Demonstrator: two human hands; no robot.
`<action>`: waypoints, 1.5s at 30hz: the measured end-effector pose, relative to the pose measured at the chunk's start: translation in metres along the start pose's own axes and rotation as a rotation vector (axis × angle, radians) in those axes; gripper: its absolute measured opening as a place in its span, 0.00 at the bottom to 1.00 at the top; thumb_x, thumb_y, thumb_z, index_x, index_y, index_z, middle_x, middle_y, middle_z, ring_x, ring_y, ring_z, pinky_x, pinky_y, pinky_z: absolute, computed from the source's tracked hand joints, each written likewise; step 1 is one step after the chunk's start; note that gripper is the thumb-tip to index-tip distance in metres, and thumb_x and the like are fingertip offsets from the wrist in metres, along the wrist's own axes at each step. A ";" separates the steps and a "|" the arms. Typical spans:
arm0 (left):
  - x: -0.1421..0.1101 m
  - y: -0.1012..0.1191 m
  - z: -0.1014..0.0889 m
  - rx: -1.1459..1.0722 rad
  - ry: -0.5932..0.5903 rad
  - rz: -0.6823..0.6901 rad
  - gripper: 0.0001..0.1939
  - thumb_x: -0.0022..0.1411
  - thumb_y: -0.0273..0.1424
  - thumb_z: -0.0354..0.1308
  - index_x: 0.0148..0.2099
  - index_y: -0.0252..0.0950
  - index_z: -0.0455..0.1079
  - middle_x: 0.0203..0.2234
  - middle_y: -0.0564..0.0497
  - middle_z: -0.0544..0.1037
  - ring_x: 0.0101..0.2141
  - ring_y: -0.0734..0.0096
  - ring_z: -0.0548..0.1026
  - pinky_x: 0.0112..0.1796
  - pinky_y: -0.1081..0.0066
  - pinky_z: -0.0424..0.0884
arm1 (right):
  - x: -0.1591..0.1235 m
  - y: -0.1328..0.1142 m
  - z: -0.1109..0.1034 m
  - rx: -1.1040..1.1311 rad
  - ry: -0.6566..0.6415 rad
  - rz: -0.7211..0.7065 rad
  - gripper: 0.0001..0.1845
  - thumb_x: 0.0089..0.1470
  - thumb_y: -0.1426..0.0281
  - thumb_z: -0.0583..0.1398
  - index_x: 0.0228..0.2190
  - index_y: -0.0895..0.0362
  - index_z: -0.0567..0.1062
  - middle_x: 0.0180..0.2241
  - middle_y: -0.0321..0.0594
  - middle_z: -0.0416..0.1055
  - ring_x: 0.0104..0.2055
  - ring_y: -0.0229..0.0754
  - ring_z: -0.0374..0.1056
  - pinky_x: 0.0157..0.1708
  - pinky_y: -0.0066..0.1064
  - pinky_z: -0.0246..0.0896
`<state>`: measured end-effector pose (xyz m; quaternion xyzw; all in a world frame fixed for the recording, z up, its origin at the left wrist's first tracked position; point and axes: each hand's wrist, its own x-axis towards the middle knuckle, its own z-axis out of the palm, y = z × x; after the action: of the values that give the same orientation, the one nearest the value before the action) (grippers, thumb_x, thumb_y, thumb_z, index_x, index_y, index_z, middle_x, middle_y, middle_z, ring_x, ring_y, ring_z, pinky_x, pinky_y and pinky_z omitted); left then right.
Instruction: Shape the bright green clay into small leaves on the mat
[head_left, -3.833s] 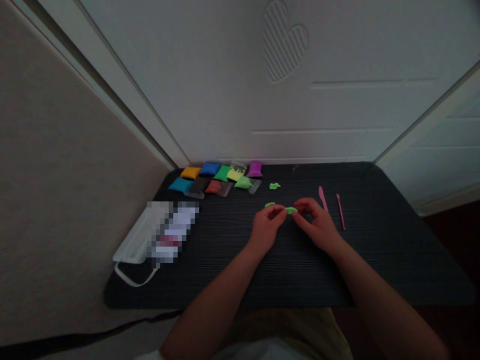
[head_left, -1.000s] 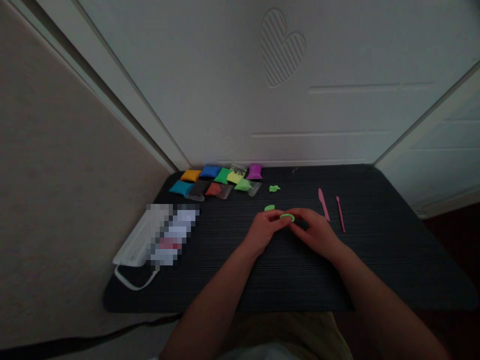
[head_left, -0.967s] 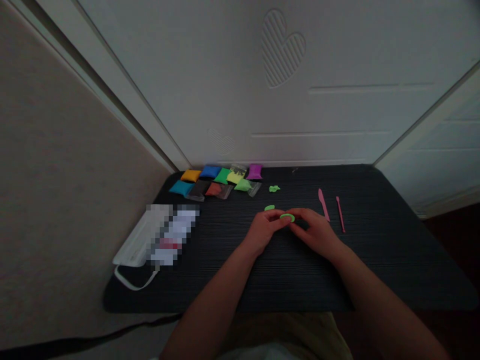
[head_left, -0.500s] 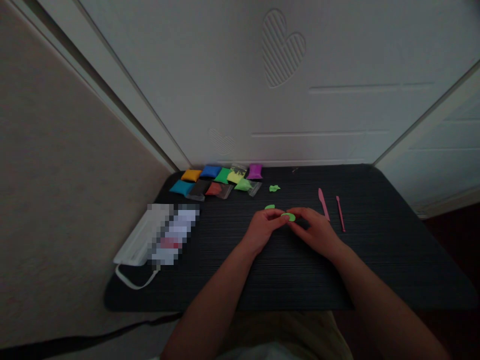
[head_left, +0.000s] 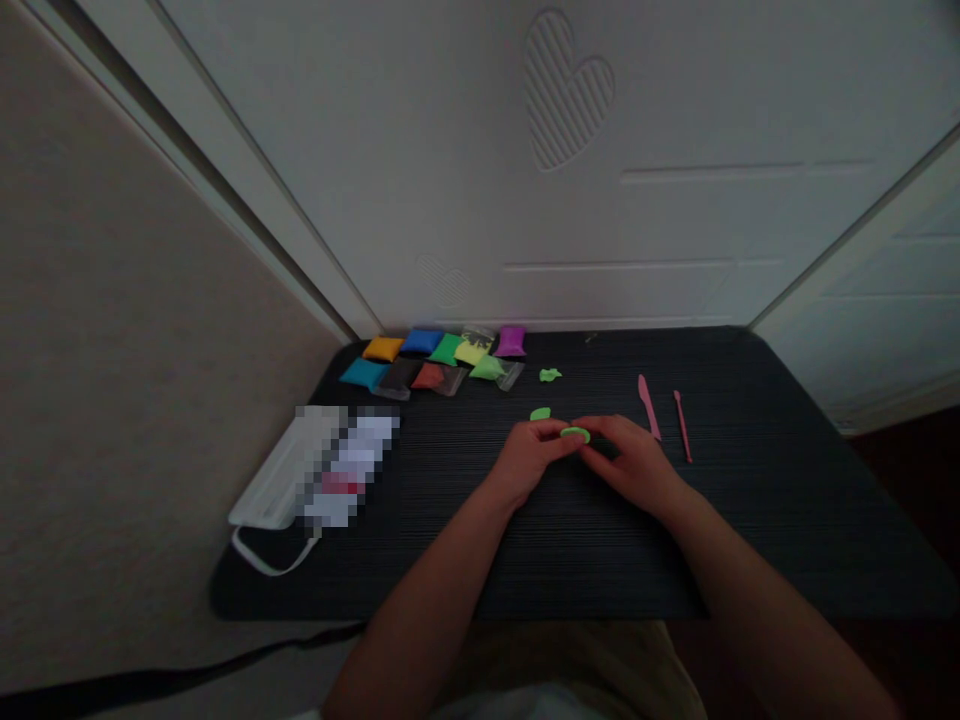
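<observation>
While the left hand (head_left: 527, 462) and right hand (head_left: 636, 468) pinch a flat light-green clay-like oval (head_left: 576, 435) between them over the black grooved tabletop (head_left: 435, 480), it could dent at the edge — uneven finger pressure the likely cause — or a slip smudge the thin light-green clay-like piece (head_left: 540, 413) just beyond.
</observation>
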<state>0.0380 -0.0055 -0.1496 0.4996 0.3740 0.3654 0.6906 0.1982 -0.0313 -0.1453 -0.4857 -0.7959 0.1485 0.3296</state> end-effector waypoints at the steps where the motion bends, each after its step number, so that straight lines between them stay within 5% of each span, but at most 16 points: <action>1: 0.000 0.000 0.000 -0.002 -0.001 0.004 0.10 0.47 0.33 0.59 0.33 0.34 0.73 0.30 0.50 0.76 0.34 0.68 0.72 0.42 0.66 0.62 | 0.000 -0.001 0.000 -0.003 -0.002 -0.006 0.13 0.49 0.71 0.56 0.40 0.54 0.68 0.36 0.39 0.72 0.37 0.39 0.67 0.39 0.33 0.60; 45: -0.001 -0.005 0.004 -0.121 -0.053 -0.082 0.12 0.45 0.32 0.61 0.34 0.33 0.72 0.26 0.52 0.74 0.31 0.71 0.70 0.39 0.68 0.62 | 0.000 -0.001 0.000 -0.025 -0.020 -0.061 0.16 0.48 0.72 0.56 0.42 0.52 0.68 0.36 0.39 0.72 0.37 0.42 0.67 0.38 0.36 0.60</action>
<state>0.0421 -0.0092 -0.1529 0.4507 0.3528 0.3454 0.7437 0.1972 -0.0315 -0.1446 -0.4639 -0.8153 0.1334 0.3197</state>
